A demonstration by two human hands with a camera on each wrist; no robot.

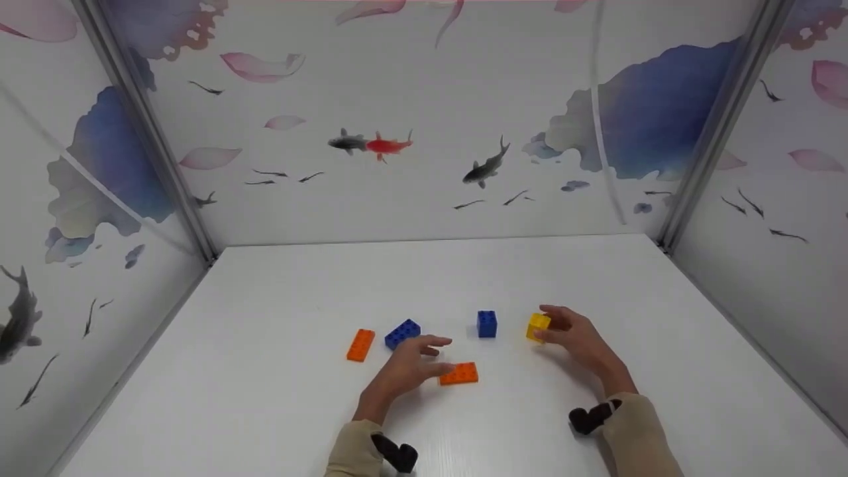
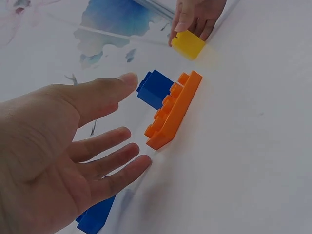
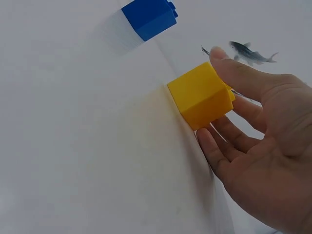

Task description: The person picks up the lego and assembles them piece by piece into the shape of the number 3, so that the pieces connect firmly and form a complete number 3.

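Note:
My left hand [image 1: 412, 363] hovers with fingers spread and holds nothing. Its thumb overlaps the edge of an orange brick [image 1: 462, 373] in the head view; in the left wrist view a gap separates the fingertips from that brick [image 2: 174, 111]. My right hand [image 1: 578, 336] holds a small yellow brick [image 1: 537, 326] between thumb and fingers, close to the table surface. In the right wrist view the thumb lies along one side of the yellow brick [image 3: 202, 95] and fingertips meet the opposite side. Left of it stands a small blue brick [image 1: 487, 324], studs up.
A longer blue brick [image 1: 401, 333] lies beyond my left hand, partly hidden by it. Farther left is another flat orange brick [image 1: 360, 345]. Painted panels [image 1: 424, 99] wall in the white table [image 1: 278, 285] at the back and both sides.

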